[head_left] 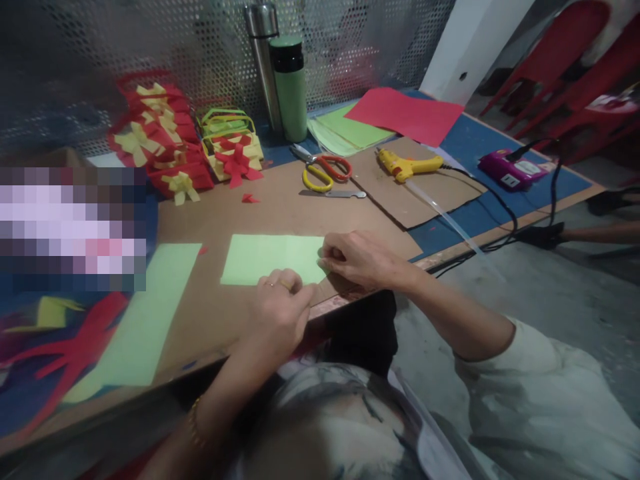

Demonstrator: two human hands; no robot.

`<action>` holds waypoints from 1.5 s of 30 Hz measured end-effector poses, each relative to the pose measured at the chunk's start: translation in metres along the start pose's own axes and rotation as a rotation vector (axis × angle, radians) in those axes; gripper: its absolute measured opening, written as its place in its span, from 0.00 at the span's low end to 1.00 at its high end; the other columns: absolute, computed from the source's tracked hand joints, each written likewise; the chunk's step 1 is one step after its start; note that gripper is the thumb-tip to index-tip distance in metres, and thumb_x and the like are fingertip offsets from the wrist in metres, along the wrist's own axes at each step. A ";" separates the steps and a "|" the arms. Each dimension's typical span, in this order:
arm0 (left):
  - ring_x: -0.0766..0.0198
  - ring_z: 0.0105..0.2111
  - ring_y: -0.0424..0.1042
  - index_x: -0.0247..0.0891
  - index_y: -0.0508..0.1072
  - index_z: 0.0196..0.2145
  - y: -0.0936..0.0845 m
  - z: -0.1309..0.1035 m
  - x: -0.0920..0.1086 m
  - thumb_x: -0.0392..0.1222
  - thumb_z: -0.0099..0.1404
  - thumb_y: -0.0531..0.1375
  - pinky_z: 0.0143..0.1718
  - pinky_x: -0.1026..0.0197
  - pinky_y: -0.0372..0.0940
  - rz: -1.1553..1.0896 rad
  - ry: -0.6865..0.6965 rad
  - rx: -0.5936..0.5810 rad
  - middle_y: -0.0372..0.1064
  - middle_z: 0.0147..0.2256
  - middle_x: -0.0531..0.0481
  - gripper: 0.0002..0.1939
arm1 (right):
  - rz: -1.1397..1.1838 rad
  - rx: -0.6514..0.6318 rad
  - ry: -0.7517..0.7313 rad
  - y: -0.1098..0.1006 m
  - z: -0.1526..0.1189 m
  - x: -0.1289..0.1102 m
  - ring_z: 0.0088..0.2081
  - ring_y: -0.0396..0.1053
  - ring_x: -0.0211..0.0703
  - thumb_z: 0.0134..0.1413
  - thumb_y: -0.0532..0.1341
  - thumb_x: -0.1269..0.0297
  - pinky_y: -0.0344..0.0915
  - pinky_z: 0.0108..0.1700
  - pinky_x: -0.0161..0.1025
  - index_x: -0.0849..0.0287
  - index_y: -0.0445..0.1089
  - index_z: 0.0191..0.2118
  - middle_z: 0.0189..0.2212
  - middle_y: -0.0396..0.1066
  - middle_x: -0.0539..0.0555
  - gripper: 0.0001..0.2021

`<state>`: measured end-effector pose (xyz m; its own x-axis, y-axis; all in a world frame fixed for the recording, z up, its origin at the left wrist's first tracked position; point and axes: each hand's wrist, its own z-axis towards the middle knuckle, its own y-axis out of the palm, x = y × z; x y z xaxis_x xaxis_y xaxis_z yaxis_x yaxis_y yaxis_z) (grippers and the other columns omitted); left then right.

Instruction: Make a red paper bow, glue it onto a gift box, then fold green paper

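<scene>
A light green sheet of paper (265, 259) lies on the brown cardboard in front of me, with a faint crease across it. My right hand (363, 260) is closed in a pinch at the sheet's right edge. Curled fingers of my left hand (283, 307) press on its near edge, thumb pointing towards the right hand; a small yellowish spot between these fingers is too small to name. Left of both hands lies a second, longer green sheet (167, 307). Beyond the sheet are scissors (323, 172) with red and yellow handles and a flat metal blade (333, 194).
A yellow glue gun (407, 165) with a clear stick lies on cardboard, its cable near a purple power box (513, 167). Red paper baskets (173, 143), a yellow basket (233, 143), a green bottle (290, 93), a steel flask (263, 63) and red paper (405, 113) stand or lie behind.
</scene>
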<state>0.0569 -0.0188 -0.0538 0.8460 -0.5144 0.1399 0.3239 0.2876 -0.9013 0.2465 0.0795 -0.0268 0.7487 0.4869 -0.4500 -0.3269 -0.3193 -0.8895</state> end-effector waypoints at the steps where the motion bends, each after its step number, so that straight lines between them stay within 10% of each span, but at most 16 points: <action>1: 0.57 0.34 0.62 0.39 0.77 0.33 -0.001 0.000 0.000 0.32 0.71 0.52 0.35 0.54 0.57 0.006 0.010 -0.006 0.67 0.33 0.45 0.15 | -0.003 -0.003 -0.005 0.000 0.000 0.000 0.30 0.64 0.40 0.62 0.61 0.62 0.49 0.32 0.36 0.57 0.75 0.37 0.30 0.76 0.52 0.07; 45: 0.51 0.34 0.62 0.33 0.77 0.49 -0.004 0.008 0.007 0.35 0.73 0.51 0.35 0.52 0.55 0.297 0.155 -0.072 0.67 0.33 0.42 0.16 | 0.015 0.019 -0.045 0.001 -0.001 0.002 0.30 0.64 0.39 0.63 0.61 0.63 0.49 0.32 0.36 0.58 0.74 0.40 0.30 0.76 0.52 0.06</action>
<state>0.0651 -0.0172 -0.0458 0.8225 -0.5352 -0.1923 0.0375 0.3885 -0.9207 0.2478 0.0791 -0.0283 0.7168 0.5186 -0.4662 -0.3492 -0.3117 -0.8837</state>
